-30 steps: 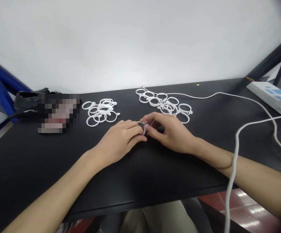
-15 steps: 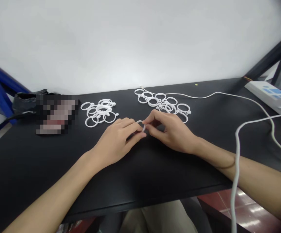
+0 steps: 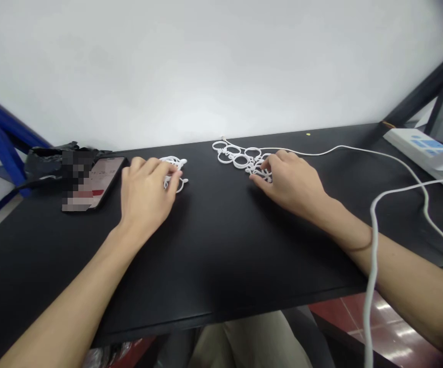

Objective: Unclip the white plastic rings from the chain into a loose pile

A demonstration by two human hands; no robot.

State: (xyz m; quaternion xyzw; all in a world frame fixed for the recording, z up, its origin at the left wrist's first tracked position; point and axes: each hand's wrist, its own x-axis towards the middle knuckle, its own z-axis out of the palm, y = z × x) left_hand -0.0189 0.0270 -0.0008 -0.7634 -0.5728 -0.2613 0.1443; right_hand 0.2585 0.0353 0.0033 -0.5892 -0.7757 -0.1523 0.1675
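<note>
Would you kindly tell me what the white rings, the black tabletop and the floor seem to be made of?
White rings: probably moulded plastic, smooth and evenly white, no metallic glint.
Black tabletop: perhaps painted metal or laminate; flat, with a faint sheen.
Floor: likely glazed tile, given straight joints and bright reflections.

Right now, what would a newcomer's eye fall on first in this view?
Probably the two piles of white rings on the black table: the left hand covers much of the left pile, and the right hand reaches into the near side of the right pile. Next, the thick white cord crossing in front of the right forearm.
</note>
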